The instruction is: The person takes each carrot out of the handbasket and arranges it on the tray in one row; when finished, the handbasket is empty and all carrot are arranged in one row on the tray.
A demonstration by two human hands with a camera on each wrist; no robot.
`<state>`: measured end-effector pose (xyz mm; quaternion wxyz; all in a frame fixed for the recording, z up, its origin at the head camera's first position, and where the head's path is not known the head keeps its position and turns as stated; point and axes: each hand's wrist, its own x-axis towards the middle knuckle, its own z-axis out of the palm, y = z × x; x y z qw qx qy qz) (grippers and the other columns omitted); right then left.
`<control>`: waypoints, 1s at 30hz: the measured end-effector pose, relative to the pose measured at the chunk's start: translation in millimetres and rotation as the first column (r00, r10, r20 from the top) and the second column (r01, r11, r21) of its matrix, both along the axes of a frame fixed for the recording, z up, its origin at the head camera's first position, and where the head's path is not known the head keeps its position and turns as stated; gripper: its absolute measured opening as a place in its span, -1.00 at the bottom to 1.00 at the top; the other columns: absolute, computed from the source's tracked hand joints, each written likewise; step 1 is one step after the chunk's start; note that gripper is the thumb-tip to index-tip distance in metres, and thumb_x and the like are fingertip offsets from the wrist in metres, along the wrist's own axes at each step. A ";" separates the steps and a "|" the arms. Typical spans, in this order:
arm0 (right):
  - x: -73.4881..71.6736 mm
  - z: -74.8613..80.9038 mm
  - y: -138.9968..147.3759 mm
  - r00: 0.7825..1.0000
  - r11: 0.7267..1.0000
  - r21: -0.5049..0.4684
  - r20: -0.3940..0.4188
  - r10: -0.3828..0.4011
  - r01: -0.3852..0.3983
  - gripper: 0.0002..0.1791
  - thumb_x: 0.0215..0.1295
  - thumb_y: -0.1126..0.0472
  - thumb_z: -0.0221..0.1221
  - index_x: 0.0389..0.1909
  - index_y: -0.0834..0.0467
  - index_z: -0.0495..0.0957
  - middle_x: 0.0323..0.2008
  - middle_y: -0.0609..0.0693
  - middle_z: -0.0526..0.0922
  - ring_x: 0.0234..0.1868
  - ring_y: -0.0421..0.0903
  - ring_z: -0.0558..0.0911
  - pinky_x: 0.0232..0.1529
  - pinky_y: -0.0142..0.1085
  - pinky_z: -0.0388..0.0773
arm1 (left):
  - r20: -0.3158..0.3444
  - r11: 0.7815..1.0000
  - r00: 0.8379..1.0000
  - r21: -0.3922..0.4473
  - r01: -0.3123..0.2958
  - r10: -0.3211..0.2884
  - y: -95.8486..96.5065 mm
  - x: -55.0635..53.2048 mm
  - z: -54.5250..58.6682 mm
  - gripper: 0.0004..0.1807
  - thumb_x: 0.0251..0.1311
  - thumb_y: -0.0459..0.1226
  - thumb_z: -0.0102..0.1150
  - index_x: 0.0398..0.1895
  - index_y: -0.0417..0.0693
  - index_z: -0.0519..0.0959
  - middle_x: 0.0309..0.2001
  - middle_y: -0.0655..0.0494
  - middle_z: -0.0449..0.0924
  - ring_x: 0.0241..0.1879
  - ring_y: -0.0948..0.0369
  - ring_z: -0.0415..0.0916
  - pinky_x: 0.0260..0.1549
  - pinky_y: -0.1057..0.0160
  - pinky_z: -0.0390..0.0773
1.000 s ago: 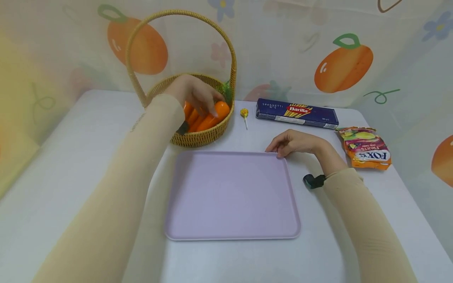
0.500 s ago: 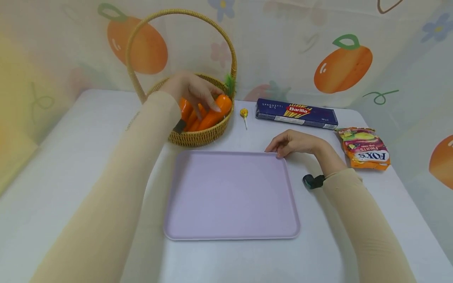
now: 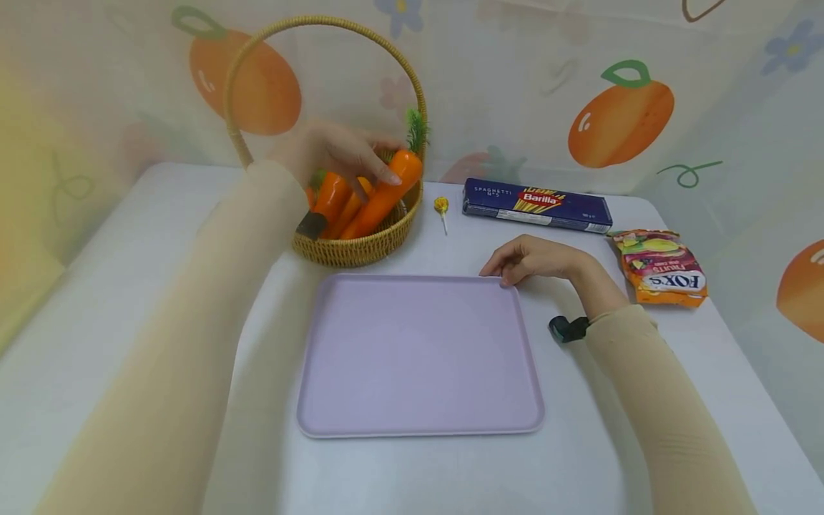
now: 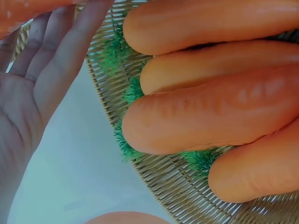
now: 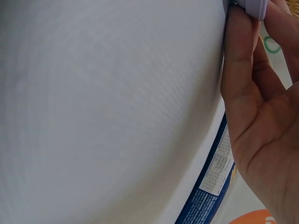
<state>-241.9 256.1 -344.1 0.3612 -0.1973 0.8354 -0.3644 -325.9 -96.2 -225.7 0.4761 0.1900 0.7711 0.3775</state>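
My left hand [image 3: 350,156] grips an orange carrot [image 3: 385,199] with a green feathery top, over the wicker basket [image 3: 363,252]. The carrot tilts, its leafy end raised towards the back right by the basket's handle. In the left wrist view the fingers of the left hand [image 4: 51,65] curve up to the held carrot [image 4: 28,16] at the top left corner. Several other carrots [image 4: 210,112] lie side by side in the basket. My right hand [image 3: 537,257] pinches the far right corner of a pale purple tray [image 3: 418,350] between thumb and fingers.
Behind the tray lie a lollipop [image 3: 441,207] and a dark blue spaghetti box [image 3: 537,205]. An orange candy bag [image 3: 661,268] rests at the right edge of the white table [image 3: 412,476]. The basket's tall handle [image 3: 322,21] arches above the left hand.
The left hand has raised the carrot's leafy end up and back, so more of the carrot shows. The basket has shifted slightly left in view. The right hand stays on the tray corner.
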 end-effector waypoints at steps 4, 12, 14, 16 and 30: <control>0.4 1.5 -1.4 1.000 1.000 -0.003 0.005 -0.004 0.004 -0.61 0.17 0.39 0.23 0.07 0.23 0.63 -0.26 -0.09 0.58 -0.24 -0.17 0.50 -0.25 -0.40 0.54 | -0.024 0.999 1.000 0.041 -0.008 0.009 -4.3 3.0 5.7 -0.27 0.44 -0.21 0.03 0.52 0.21 -0.11 0.35 0.10 0.19 0.37 0.08 0.27 0.27 0.02 0.51; 1.8 -0.4 -1.6 1.000 1.000 -0.009 0.000 0.008 -0.008 -0.61 0.21 0.36 0.23 0.08 0.21 0.62 -0.26 -0.10 0.56 -0.23 -0.20 0.50 -0.21 -0.42 0.55 | -0.084 0.992 0.995 0.115 -0.050 0.060 -17.7 11.0 16.0 -0.23 0.43 -0.21 0.04 0.55 0.19 -0.13 0.41 0.05 0.16 0.33 0.08 0.30 0.22 0.04 0.58; 2.5 -0.9 -1.8 1.000 1.000 -0.008 -0.003 0.013 -0.013 -0.62 0.22 0.35 0.22 0.09 0.20 0.62 -0.25 -0.10 0.57 -0.21 -0.20 0.51 -0.20 -0.42 0.55 | -0.098 0.990 0.992 0.123 -0.070 0.082 -20.7 14.9 19.0 -0.24 0.43 -0.21 0.05 0.55 0.19 -0.11 0.44 0.05 0.13 0.38 0.08 0.26 0.24 0.03 0.57; 3.3 -0.7 -2.1 1.000 1.000 -0.005 -0.010 0.017 -0.017 -0.62 0.23 0.35 0.22 0.09 0.18 0.63 -0.23 -0.09 0.57 -0.20 -0.20 0.51 -0.19 -0.42 0.55 | -0.116 0.988 0.989 0.135 -0.078 0.094 -23.3 18.6 21.6 -0.25 0.42 -0.22 0.06 0.54 0.18 -0.08 0.43 0.07 0.14 0.39 0.09 0.24 0.24 0.05 0.56; 3.4 -1.2 -1.5 1.000 1.000 0.000 -0.014 0.011 -0.011 -0.62 0.24 0.38 0.21 0.09 0.19 0.62 -0.24 -0.05 0.57 -0.18 -0.13 0.51 -0.18 -0.39 0.55 | -0.184 0.980 0.983 0.200 0.014 0.023 -14.4 38.5 26.2 -0.42 0.40 -0.22 0.09 0.41 0.14 0.14 0.31 0.04 0.33 0.30 0.06 0.40 0.15 0.07 0.64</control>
